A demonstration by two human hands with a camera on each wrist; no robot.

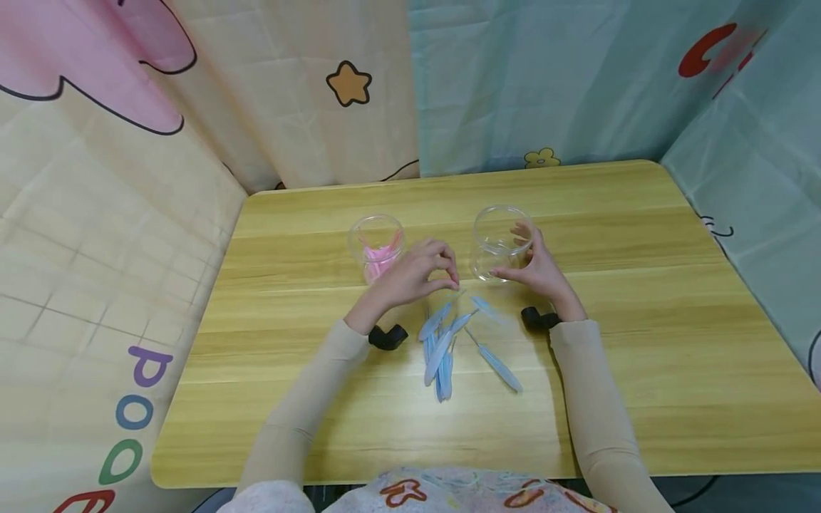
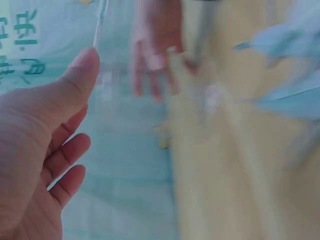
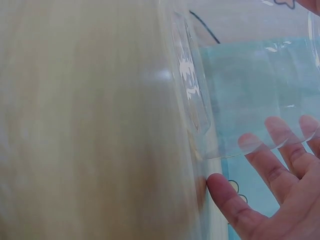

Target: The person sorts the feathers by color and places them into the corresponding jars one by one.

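My left hand [image 1: 420, 272] is left of centre above the table, its thumb and fingers pinching a thin pale shaft [image 2: 101, 22]. In the head view a blurred blue feather [image 1: 489, 308] lies just right of those fingertips. Below that hand several blue feathers [image 1: 442, 349] lie in a loose pile, with a single blue feather [image 1: 500, 368] to the right. My right hand [image 1: 541, 269] holds a clear jar [image 3: 240, 90] around its right side, fingers spread behind and thumb in front. Nothing shows inside this jar. Pink feathers [image 1: 380, 258] fill part of another clear jar [image 1: 354, 241], partly hidden by my left hand.
The wooden table [image 1: 641, 399] has rounded corners. Printed curtains [image 1: 487, 85] hang close behind it and on both sides. A black wrist camera [image 1: 388, 338] sits at my left wrist, and another black camera [image 1: 537, 319] at the right.
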